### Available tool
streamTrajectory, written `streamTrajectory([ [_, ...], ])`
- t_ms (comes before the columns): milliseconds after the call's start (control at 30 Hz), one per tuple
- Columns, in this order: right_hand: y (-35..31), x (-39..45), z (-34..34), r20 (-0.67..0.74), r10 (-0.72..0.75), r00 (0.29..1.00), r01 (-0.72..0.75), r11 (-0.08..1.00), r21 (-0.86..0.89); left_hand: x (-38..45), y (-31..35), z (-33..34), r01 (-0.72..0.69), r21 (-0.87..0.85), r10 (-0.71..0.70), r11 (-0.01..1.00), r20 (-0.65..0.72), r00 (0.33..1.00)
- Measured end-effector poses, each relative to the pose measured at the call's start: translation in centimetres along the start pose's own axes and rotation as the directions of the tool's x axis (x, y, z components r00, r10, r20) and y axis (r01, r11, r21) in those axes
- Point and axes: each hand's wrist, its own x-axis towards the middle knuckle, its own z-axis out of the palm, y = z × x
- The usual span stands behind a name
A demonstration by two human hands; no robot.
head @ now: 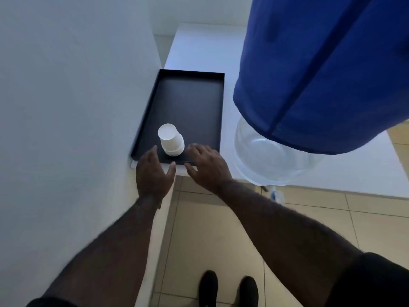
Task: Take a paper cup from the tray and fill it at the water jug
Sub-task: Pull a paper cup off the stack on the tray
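Note:
A short stack of white paper cups stands upside down near the front edge of a black tray. My left hand hovers just in front and left of the stack, fingers apart, holding nothing. My right hand is to the right of the stack over the tray's front rim, fingers spread, also empty. Neither hand touches the cups. The clear water jug stands to the right of the tray, its upper part under a blue cover. Its small tap pokes out below the counter edge.
The tray and jug rest on a white counter that ends just in front of the hands. A white wall runs close along the tray's left side. Below are a tiled floor and my two black shoes.

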Motion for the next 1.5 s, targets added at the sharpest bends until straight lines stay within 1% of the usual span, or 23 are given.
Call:
streamTrajectory([
  [67,-0.5,1.9,0.2,0.003,0.015,1.0,-0.015,0.999,0.035,1.2,-0.1,0.1,0.023,-0.035,-0.022,0.999,0.018,1.0],
  [133,-0.9,3.8,0.3,-0.002,0.01,1.0,-0.01,1.0,0.012,2.5,-0.1,0.2,0.038,-0.026,-0.037,0.999,0.058,0.998],
  [267,-0.9,5.7,1.3,0.026,-0.014,1.0,0.015,1.0,-0.02,4.5,-0.1,1.1,0.0,-0.047,0.005,0.999,0.109,0.994],
  [400,-1.0,7.0,2.3,0.043,-0.026,0.999,0.028,0.999,-0.038,5.5,-0.3,1.8,-0.013,-0.083,0.023,0.996,0.115,0.993],
  [533,-0.7,7.9,3.0,0.005,-0.008,1.0,0.008,1.0,-0.022,5.8,-1.2,2.7,0.002,-0.095,0.012,0.995,0.147,0.989],
  [667,-0.1,8.6,2.9,-0.091,0.064,0.994,-0.061,0.997,0.038,6.2,-1.6,3.4,0.039,-0.11,-0.021,0.993,0.161,0.987],
  [767,0.7,8.9,2.6,-0.142,0.138,0.98,-0.121,0.986,0.117,6.7,-1.4,3.9,0.048,-0.166,-0.022,0.985,0.154,0.988],
  [900,1.9,9.2,2.0,-0.158,0.277,0.948,-0.233,0.94,0.248,7.5,-0.5,4.2,0.036,-0.24,-0.002,0.97,0.141,0.99],
  [1000,2.8,9.0,1.6,-0.137,0.324,0.936,-0.277,0.918,0.283,7.9,0.0,4.7,0.039,-0.284,0.002,0.958,0.144,0.99],
  [1267,3.6,8.3,1.7,-0.123,0.317,0.94,-0.271,0.917,0.292,7.7,0.3,5.5,0.034,-0.37,-0.005,0.928,0.078,0.997],
  [1500,3.7,8.2,1.4,-0.128,0.227,0.965,-0.196,0.956,0.217,7.5,0.0,5.5,-0.009,-0.404,0.025,0.915,0.032,0.999],
])
